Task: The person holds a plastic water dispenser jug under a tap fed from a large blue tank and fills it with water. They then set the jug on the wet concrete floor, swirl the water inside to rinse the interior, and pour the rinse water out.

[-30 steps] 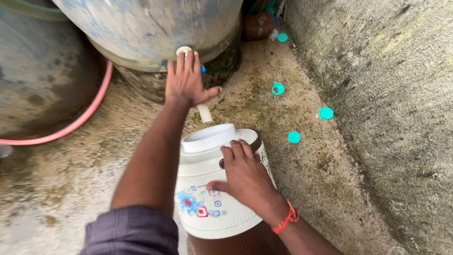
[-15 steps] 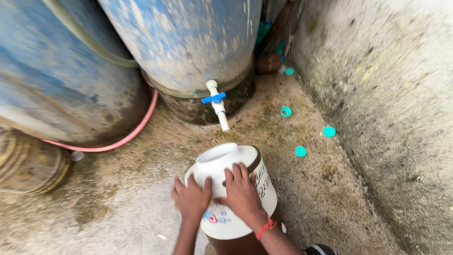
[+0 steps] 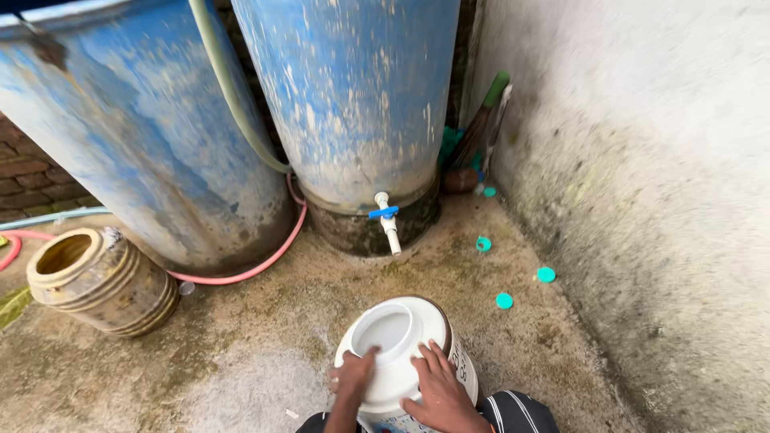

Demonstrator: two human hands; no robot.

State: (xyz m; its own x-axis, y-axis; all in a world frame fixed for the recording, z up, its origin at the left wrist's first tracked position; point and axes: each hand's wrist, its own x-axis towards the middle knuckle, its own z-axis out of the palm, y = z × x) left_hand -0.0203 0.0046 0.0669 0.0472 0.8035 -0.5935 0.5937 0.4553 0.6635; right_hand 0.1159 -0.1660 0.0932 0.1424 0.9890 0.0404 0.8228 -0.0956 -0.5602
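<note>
A white plastic jug (image 3: 401, 341) with a wide open mouth stands on the concrete floor right in front of me. My left hand (image 3: 351, 375) grips its left shoulder and my right hand (image 3: 439, 391) presses on its right shoulder, fingers spread. Beyond the jug, a white tap with a blue handle (image 3: 387, 220) sticks out from the base of a big worn blue barrel (image 3: 353, 96). No water runs from the tap.
A second blue barrel (image 3: 136, 136) stands at left with a pink hose (image 3: 249, 273) curling round its base. A dirty tan jar (image 3: 100, 281) lies on its side at far left. Three teal caps (image 3: 504, 301) are scattered near the grey wall (image 3: 642, 200).
My left hand has left the tap and come down onto the jug. The view has pulled back, and the jug now stands farther from the tap.
</note>
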